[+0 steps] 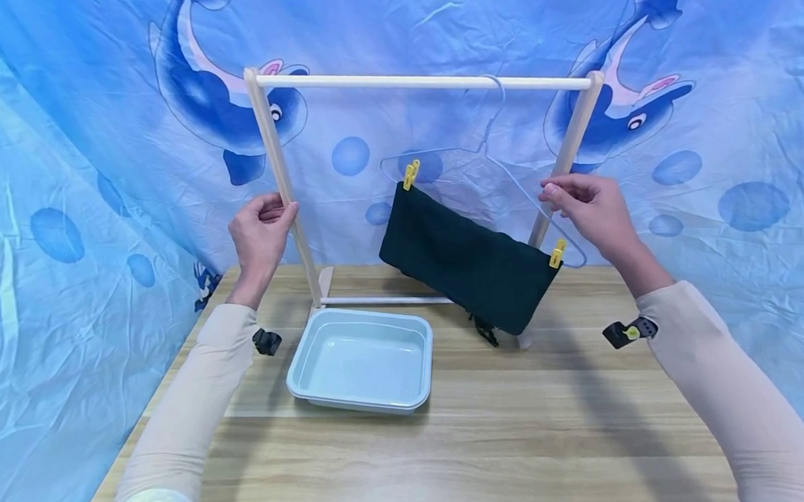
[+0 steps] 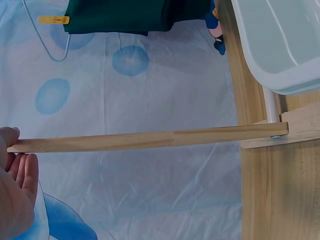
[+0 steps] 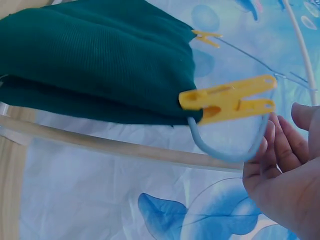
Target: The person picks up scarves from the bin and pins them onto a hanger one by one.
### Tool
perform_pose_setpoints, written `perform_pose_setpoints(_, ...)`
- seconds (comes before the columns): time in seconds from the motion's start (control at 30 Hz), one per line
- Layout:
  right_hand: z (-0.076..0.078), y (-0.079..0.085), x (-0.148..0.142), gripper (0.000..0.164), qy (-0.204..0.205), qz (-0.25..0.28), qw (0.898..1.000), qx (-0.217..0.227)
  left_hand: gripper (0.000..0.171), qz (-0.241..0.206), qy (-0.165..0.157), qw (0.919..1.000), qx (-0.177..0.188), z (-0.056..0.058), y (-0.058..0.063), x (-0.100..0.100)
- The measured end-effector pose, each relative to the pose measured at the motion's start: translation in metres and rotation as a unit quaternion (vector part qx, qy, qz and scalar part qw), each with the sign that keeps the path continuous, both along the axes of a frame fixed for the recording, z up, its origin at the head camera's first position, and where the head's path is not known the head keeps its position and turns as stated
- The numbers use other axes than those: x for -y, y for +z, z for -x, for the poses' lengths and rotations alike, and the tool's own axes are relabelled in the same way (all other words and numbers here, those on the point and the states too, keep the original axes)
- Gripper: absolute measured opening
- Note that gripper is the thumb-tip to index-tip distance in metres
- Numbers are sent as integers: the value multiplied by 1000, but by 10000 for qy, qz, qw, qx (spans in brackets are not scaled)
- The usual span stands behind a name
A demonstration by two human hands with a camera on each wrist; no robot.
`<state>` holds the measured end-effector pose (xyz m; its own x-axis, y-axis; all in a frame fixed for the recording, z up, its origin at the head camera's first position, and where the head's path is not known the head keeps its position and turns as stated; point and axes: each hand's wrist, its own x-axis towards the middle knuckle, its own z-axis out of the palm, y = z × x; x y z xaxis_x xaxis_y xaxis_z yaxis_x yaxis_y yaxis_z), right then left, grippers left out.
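My left hand (image 1: 260, 234) holds the left post (image 1: 273, 147) of a wooden rack, thumb on one side and fingers on the other. Level with the right post (image 1: 577, 129) is my right hand (image 1: 589, 213), its fingers loosely bent and the thumb apart from them. Its fingertips lie close by the lower end of a pale blue wire hanger (image 3: 220, 156), with nothing visible between them. The hanger hooks over the top rod (image 1: 378, 80) and tilts down to the right. A dark green ribbed cloth (image 1: 465, 259) hangs from it by two yellow clothespins (image 1: 411, 174).
A light blue plastic basin (image 1: 367, 360) stands on the wood-grain table (image 1: 497, 445), in front of the rack's left foot. A dark cord (image 1: 484, 330) dangles below the cloth. Blue dolphin-print fabric (image 1: 747, 130) surrounds the table at the back and sides.
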<state>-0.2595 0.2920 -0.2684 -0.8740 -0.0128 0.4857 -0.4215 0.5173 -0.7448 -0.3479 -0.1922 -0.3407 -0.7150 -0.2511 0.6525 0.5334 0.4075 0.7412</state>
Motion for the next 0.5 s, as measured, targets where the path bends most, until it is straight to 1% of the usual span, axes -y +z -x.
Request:
perform_pose_setpoints(0.17,-15,3,-2,34,38,273,9994,-215,32,-71,-66,9999,54,-3,-1,2)
perform_pose_setpoints(0.27,-28,4,-1,34,105,402,9981,-455,34,-97,-100,9999,28,-9,-3,4)
perform_pose_setpoints(0.4,-46,4,5,29,325,590,9950,-737,34,-105,-103,9998,-93,-20,-5,5)
perform_pose_setpoints(0.47,-55,2,9,28,384,545,9944,-825,33,22,-79,9998,-183,-28,-5,4)
perform_pose_setpoints(0.5,-59,0,12,27,381,466,9944,-873,32,179,-58,9995,-262,-33,-5,3)
